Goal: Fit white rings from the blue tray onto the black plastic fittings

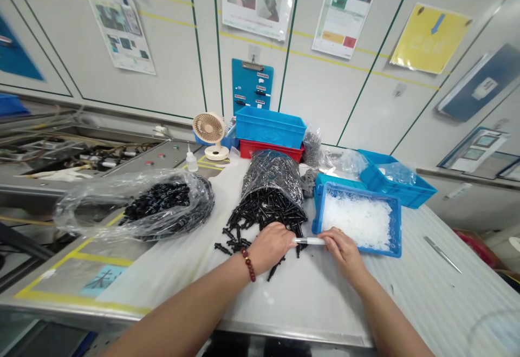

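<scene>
My left hand [271,246] is closed, its fingers curled at the near edge of a pile of small black plastic parts [262,216] that spills from a clear bag. My right hand [343,251] is closed too, pinching a short white tube [312,241] that spans the gap between both hands. The left fingertips touch the tube's dark end. The right hand lies against the front wall of a blue tray [396,226] filled with small clear white pieces [357,219].
A clear bag of black parts [162,205] lies at left. Stacked blue and red bins [270,129], a small fan [211,135], a dropper bottle [191,160] and another blue tray [406,183] stand behind. Metal tweezers [442,254] lie at right.
</scene>
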`<action>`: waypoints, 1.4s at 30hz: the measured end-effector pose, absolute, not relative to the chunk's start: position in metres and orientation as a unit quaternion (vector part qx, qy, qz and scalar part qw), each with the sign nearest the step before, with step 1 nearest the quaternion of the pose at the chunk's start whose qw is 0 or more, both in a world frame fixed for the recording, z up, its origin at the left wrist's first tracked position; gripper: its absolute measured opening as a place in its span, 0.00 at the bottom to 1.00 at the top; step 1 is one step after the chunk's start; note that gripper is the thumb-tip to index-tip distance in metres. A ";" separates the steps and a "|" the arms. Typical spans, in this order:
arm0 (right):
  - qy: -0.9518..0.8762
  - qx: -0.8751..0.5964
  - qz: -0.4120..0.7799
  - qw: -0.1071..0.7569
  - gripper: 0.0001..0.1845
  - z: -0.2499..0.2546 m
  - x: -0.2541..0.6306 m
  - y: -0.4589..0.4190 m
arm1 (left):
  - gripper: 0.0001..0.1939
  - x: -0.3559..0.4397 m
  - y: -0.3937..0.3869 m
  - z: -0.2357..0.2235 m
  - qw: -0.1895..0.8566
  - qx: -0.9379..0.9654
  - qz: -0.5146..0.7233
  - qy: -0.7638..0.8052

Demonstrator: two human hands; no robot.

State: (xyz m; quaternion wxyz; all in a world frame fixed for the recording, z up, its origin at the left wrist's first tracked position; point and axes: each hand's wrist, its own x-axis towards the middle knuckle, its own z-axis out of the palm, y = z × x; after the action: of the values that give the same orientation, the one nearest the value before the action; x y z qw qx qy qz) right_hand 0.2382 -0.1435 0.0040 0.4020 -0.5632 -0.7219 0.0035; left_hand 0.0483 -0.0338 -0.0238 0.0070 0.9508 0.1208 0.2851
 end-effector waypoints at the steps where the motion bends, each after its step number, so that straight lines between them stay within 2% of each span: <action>1: -0.730 -0.556 -0.005 0.398 0.15 0.003 0.237 -0.143 | 0.19 0.048 -0.035 -0.024 0.004 0.951 0.287 0.118; 10: -0.778 -0.506 -0.046 0.370 0.13 -0.004 0.227 -0.140 | 0.17 0.050 -0.044 -0.020 -0.016 0.952 0.288 0.102; 14: -0.735 -0.547 -0.011 0.401 0.14 -0.003 0.227 -0.143 | 0.17 0.052 -0.046 -0.018 0.002 0.954 0.280 0.108; 18: -0.694 -0.583 0.055 0.420 0.14 0.003 0.230 -0.146 | 0.13 0.048 -0.043 -0.010 0.070 0.954 0.268 0.116; 22: -0.644 -0.613 0.067 0.451 0.14 0.008 0.236 -0.148 | 0.11 0.040 -0.035 -0.004 0.166 0.923 0.304 0.168; 28: -0.575 -0.641 0.076 0.502 0.15 0.012 0.245 -0.152 | 0.11 0.037 -0.026 -0.006 0.206 0.882 0.355 0.233; 31: -0.502 -0.653 0.023 0.567 0.17 0.015 0.254 -0.155 | 0.11 0.036 -0.024 -0.007 0.194 0.875 0.372 0.242; 35: -0.374 -0.658 -0.108 0.644 0.18 0.022 0.271 -0.161 | 0.11 0.035 -0.023 -0.009 0.172 0.878 0.379 0.237; 38: -0.327 -0.667 -0.169 0.647 0.18 0.027 0.279 -0.165 | 0.11 0.036 -0.023 -0.011 0.163 0.882 0.376 0.231; 42: -0.321 -0.698 -0.191 0.611 0.19 0.030 0.282 -0.168 | 0.12 0.037 -0.024 -0.012 0.153 0.885 0.377 0.226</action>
State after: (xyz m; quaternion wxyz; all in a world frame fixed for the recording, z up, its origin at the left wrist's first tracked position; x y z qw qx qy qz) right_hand 0.2818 -0.1675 0.0304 0.6113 -0.6976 -0.3210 -0.1912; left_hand 0.0366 -0.0235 -0.0121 0.1529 0.8852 0.2260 0.3767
